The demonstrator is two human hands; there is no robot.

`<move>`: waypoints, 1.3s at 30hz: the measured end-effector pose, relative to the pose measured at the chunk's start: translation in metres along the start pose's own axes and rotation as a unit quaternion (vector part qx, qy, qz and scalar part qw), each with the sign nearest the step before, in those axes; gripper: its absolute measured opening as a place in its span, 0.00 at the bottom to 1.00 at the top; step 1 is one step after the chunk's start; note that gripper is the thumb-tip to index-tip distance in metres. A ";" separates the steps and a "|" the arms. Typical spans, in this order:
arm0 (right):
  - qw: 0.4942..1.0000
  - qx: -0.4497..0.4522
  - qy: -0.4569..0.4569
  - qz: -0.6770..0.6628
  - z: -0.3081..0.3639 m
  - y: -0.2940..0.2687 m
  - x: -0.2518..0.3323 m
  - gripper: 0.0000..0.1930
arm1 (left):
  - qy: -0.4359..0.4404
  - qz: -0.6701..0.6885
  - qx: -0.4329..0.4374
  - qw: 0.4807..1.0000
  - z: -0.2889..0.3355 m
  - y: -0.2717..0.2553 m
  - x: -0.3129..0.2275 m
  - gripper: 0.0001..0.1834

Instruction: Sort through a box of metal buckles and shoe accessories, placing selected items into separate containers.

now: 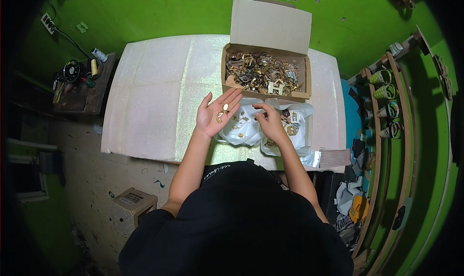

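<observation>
My left hand (213, 116) is palm up with its fingers stretched out, holding several small gold metal pieces (223, 111) on the palm and finger bases. My right hand (270, 123) hovers to the right, fingers bent and thumb a little apart from them, with nothing visible between. Below and between the hands lies a white plastic bag (247, 137) with several small gold pieces in it. Under my right wrist stands an open box lined with white plastic (300, 139), holding larger gold and dark buckle-like pieces. Part of it is hidden by my forearm.
A cardboard box (267, 96), lid raised, stands behind, heaped with metal fittings. A pale shimmering cloth covers the table (145, 102). A striped flat piece (334, 157) lies at the right front edge. Shoes (385, 92) hang on a wooden rack at right; thread spools (99, 55) stand at left.
</observation>
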State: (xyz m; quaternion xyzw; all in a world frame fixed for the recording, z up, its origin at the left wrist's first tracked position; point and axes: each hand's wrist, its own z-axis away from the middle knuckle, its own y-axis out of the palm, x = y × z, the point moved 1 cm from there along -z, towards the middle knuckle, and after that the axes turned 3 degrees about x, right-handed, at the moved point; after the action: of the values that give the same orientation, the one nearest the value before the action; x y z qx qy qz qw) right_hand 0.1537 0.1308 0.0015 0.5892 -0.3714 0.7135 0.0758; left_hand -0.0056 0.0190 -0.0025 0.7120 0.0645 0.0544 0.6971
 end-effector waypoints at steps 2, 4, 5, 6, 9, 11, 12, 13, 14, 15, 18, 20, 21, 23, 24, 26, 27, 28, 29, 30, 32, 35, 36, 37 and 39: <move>0.998 -0.017 -0.044 0.048 0.001 -0.003 0.020 0.13 | -0.008 0.000 0.004 1.000 -0.002 0.002 0.004 0.33; 0.996 -0.022 -0.084 0.038 0.002 -0.001 0.038 0.12 | -0.025 -0.024 -0.013 0.999 -0.004 0.007 0.010 0.34; 0.995 -0.022 -0.084 0.038 0.001 0.001 0.041 0.12 | -0.024 -0.024 -0.013 0.999 -0.004 0.008 0.012 0.34; 0.993 -0.013 -0.110 0.046 0.000 0.003 0.044 0.12 | -0.036 -0.042 -0.011 0.998 -0.005 0.011 0.016 0.34; 0.983 -0.010 -0.159 0.088 -0.005 0.008 0.047 0.11 | -0.055 -0.058 -0.010 0.997 -0.006 0.005 0.021 0.36; 0.975 -0.015 -0.182 0.123 -0.006 0.009 0.048 0.10 | -0.062 -0.057 -0.013 0.996 -0.007 0.001 0.023 0.36; 0.972 -0.017 -0.185 0.142 -0.006 0.008 0.049 0.09 | -0.063 -0.065 -0.028 0.995 -0.007 0.005 0.025 0.36; 0.969 -0.019 -0.188 0.161 -0.006 0.008 0.050 0.08 | -0.064 -0.073 -0.043 0.994 -0.008 0.008 0.026 0.36; 0.969 -0.018 -0.188 0.161 -0.006 0.007 0.051 0.08 | -0.064 -0.073 -0.043 0.994 -0.008 0.005 0.025 0.36; 0.970 -0.017 -0.177 0.163 -0.006 0.007 0.051 0.06 | -0.067 -0.068 -0.029 0.995 -0.008 0.003 0.024 0.36; 0.980 -0.013 -0.160 0.117 -0.006 0.005 0.047 0.05 | -0.072 -0.067 -0.009 0.995 -0.007 0.002 0.023 0.36; 0.986 -0.011 -0.152 0.069 -0.005 0.003 0.047 0.05 | -0.076 -0.071 -0.003 0.995 -0.007 0.005 0.024 0.36; 0.989 -0.014 -0.134 0.059 -0.004 0.001 0.049 0.05 | -0.068 -0.067 -0.015 0.995 -0.007 0.006 0.024 0.36; 0.992 -0.017 -0.116 0.049 -0.003 -0.001 0.049 0.05 | -0.060 -0.064 -0.027 0.996 -0.006 0.007 0.023 0.37; 0.996 -0.025 -0.084 0.001 -0.003 -0.002 0.045 0.04 | -0.058 -0.055 -0.023 0.997 -0.006 0.008 0.023 0.36; 0.997 -0.033 -0.050 -0.047 -0.004 -0.001 0.031 0.03 | -0.057 -0.045 -0.019 0.997 -0.005 0.008 0.022 0.36; 0.992 -0.031 -0.033 -0.118 -0.005 0.000 0.022 0.03 | -0.053 -0.040 -0.021 0.998 -0.005 0.008 0.020 0.36; 0.982 -0.029 -0.016 -0.188 -0.006 0.001 0.015 0.03 | -0.050 -0.035 -0.023 0.998 -0.004 0.007 0.019 0.36; 0.982 -0.029 -0.015 -0.188 -0.006 0.000 0.008 0.03 | -0.050 -0.035 -0.023 0.998 -0.004 0.006 0.018 0.36; 0.977 -0.024 -0.010 -0.213 -0.006 -0.001 0.006 0.03 | -0.044 -0.036 -0.026 0.998 -0.004 0.005 0.016 0.36; 0.971 -0.018 -0.005 -0.237 -0.006 0.000 0.002 0.03 | -0.038 -0.036 -0.028 0.998 -0.002 0.004 0.013 0.35; 0.981 -0.042 0.007 -0.192 -0.003 -0.001 0.001 0.04 | -0.027 -0.031 -0.026 0.999 -0.001 0.005 0.009 0.36; 0.995 -0.030 0.019 -0.097 -0.002 -0.003 0.006 0.05 | -0.024 -0.032 -0.025 0.999 0.000 0.005 0.008 0.36; 0.999 -0.018 0.031 -0.001 0.000 -0.004 0.008 0.06 | -0.020 -0.032 -0.024 0.999 0.000 0.005 0.007 0.36; 1.000 -0.006 0.020 -0.003 0.002 -0.001 -0.001 0.06 | -0.019 -0.035 -0.023 0.999 0.000 0.006 0.006 0.36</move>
State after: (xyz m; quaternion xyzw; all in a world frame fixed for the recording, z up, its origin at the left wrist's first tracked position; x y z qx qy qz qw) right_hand 0.1561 0.1313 0.0008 0.5758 -0.3723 0.7225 0.0886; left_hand 0.0001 0.0202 0.0031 0.6939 0.0753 0.0179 0.7159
